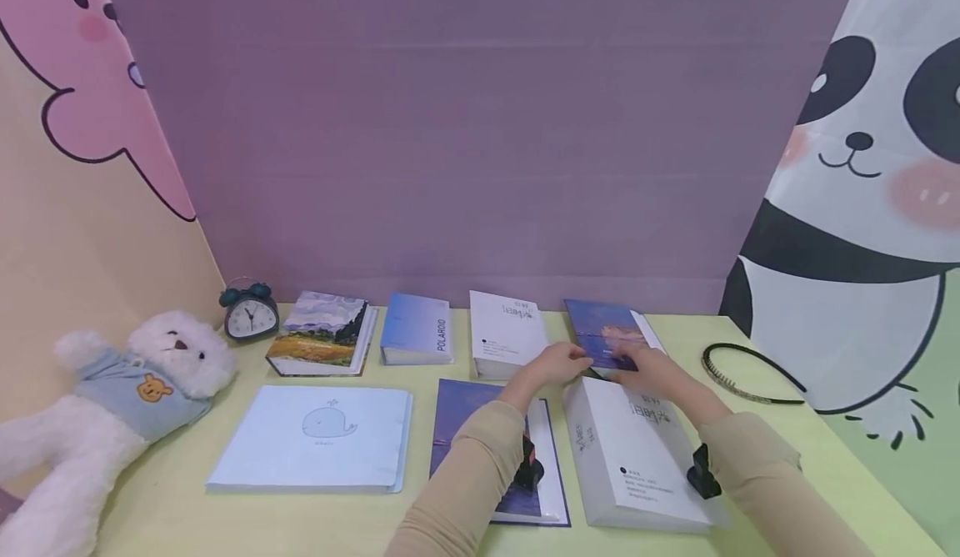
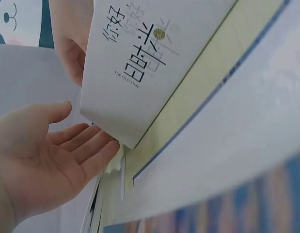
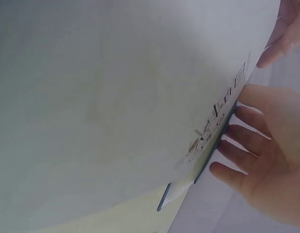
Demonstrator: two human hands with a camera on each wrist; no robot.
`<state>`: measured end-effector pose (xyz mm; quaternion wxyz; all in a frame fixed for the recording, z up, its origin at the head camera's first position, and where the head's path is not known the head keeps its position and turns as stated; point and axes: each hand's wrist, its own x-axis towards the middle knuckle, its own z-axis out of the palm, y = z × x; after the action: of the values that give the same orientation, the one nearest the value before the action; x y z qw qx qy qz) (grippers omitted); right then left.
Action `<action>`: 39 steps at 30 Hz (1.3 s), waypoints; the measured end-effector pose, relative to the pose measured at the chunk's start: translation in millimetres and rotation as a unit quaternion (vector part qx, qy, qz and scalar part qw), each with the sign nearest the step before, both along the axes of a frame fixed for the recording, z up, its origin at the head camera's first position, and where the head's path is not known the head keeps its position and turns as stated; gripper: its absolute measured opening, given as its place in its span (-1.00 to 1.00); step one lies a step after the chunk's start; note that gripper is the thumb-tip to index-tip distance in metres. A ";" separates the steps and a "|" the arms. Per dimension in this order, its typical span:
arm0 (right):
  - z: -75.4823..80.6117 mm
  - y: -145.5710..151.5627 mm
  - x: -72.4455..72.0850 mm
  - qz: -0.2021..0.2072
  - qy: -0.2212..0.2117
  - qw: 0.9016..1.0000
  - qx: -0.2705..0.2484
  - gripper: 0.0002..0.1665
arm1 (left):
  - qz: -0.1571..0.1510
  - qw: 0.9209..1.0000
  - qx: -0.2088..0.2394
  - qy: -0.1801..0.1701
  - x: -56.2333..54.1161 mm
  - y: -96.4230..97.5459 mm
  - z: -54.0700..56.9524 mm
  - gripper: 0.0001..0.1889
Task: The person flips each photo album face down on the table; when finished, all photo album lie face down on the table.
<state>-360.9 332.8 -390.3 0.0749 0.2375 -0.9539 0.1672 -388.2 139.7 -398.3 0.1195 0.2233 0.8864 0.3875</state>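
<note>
At the back right of the table, a purple-blue sunset-covered album [image 1: 607, 323] lies flat. My left hand [image 1: 558, 363] is at its near left corner, and my right hand [image 1: 651, 372] reaches over its near right side. Just in front is a thick white album [image 1: 637, 457] with dark lettering, below both hands. In the left wrist view my left hand [image 2: 53, 165] has its fingers extended, tips beside the white album's end [image 2: 140, 73]. My right hand [image 3: 271, 150], in the right wrist view, has straight fingers along a dark-blue cover edge [image 3: 208, 155].
Another sunset album [image 1: 457, 407] lies partly under my left forearm. Further left are a whale album [image 1: 315, 449], a landscape album [image 1: 322, 332], a blue Polaroid album [image 1: 412, 328] and a white album [image 1: 506, 332]. A clock [image 1: 251, 313], teddy bear [image 1: 142, 398] and headband [image 1: 750, 373] flank them.
</note>
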 end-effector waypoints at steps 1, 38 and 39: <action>0.5 -0.3 0.1 0.003 0.006 1.000 0.002 -0.37 | 0.000 1.000 -0.001 -0.001 -0.2 0.9 -0.1 -0.54; -1.1 -3.7 0.4 -0.061 0.057 0.996 0.041 -0.33 | -0.014 0.996 0.065 -0.054 7.8 -8.6 0.6 -0.54; -1.3 -2.6 1.0 -0.059 0.054 0.996 0.037 -0.33 | -0.015 0.996 0.067 -0.055 8.3 -9.3 0.7 -0.55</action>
<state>-359.9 330.2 -391.5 0.1276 0.1920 -0.9664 0.1139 -379.9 130.3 -397.6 0.1587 0.2223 0.8468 0.4564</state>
